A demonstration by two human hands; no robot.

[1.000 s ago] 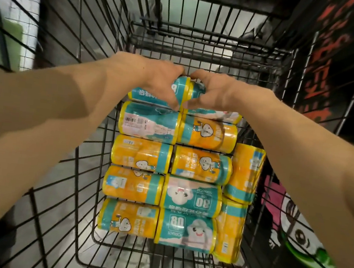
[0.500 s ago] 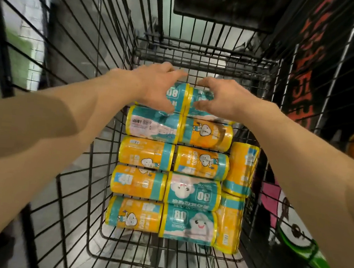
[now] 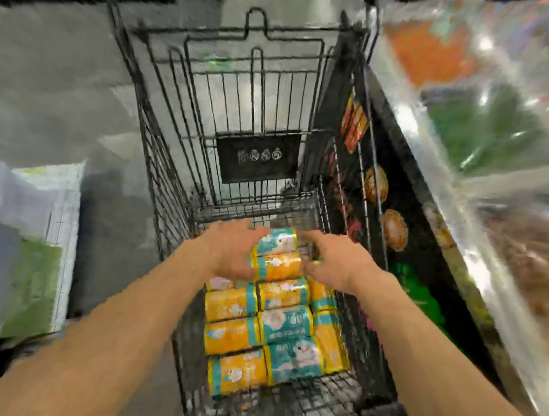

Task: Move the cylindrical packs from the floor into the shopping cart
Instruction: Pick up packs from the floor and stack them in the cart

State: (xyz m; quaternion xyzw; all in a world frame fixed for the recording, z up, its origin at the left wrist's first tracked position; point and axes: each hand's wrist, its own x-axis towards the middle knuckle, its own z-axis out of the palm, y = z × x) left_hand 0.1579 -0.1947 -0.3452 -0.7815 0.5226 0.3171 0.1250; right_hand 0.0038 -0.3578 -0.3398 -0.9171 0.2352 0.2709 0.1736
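1. The cylindrical packs (image 3: 275, 328), yellow and teal and lying on their sides, sat stacked in rows inside the shopping cart (image 3: 167, 197), filling its right part from the near end to the far end of the basket floor.
2. The farthest teal pack (image 3: 278, 241) lay on top of the stack, directly between the two hands, with a yellow pack (image 3: 277, 267) just below it.
3. The left hand (image 3: 232, 252) hung over the left side of that top pack with its fingers spread and relaxed; the blur hid whether the fingertips touched the wrap.
4. The right hand (image 3: 331, 260) hovered on the pack's right side, fingers likewise loose and extended, gripping nothing that could be made out.
5. Beyond the hands rose the cart's folded wire child seat with a dark panel (image 3: 258, 157).
6. To the right of the right hand, past the cart's wire wall, stood a dark freezer cabinet (image 3: 406, 254) printed with food pictures, its shiny glass top blurred.
7. To the left of the left forearm, on the grey floor (image 3: 43, 85), lay a white and green bag (image 3: 21, 250).
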